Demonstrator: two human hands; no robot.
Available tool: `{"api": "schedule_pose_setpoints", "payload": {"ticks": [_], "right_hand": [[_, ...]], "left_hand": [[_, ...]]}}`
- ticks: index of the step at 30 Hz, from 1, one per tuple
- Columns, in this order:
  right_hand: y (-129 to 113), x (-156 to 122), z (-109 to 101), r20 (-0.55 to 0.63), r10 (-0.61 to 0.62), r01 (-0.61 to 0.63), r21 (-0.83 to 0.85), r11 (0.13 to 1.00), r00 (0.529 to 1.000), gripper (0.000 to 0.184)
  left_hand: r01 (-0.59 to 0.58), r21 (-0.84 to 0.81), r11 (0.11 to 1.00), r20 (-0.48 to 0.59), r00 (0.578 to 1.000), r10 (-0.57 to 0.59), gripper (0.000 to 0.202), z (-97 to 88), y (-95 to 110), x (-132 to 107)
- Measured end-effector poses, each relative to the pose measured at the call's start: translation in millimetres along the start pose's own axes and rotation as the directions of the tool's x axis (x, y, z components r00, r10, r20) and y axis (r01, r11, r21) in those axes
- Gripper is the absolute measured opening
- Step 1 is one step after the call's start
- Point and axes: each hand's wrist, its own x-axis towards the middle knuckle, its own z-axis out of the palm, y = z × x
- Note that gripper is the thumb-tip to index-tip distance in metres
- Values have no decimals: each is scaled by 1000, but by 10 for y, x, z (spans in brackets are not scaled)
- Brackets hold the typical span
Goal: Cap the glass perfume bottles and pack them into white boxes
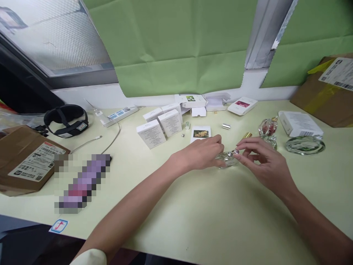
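Observation:
A clear glass perfume bottle [228,162] lies on its side on the table, its silver neck toward the right. My left hand [201,152] is closed around the bottle's left end and steadies it. At the neck, the thumb and forefinger of my right hand [261,158] pinch a small silver spray nozzle [236,151]. Whether the nozzle is seated or apart from the neck is hard to see. A silver cylindrical cap [226,126] lies behind the hands, and a gold cap [247,135] just beyond my right fingers. Beside my left hand is a white box with a flower picture [201,132].
White boxes [151,134] stand behind to the left; opened ones [193,100] lie by the wall. To the right are a red-tinted bottle [266,127], a greenish glass bottle [305,145] and another box [300,124]. Cartons [31,160], a phone [85,182] and a cable [117,134] occupy the sides.

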Motion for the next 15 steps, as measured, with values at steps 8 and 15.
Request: {"api": "schedule_pose_setpoints", "payload": {"ticks": [8, 15], "right_hand": [[-55, -14, 61, 6, 119, -119, 3, 993, 993, 14], [-33, -34, 77, 12, 186, -187, 30, 982, 982, 22]], "left_hand": [[-25, -52, 998, -17, 1000, 24, 42, 8, -5, -11], [-157, -206, 966, -327, 941, 83, 33, -98, 44, -55]]}}
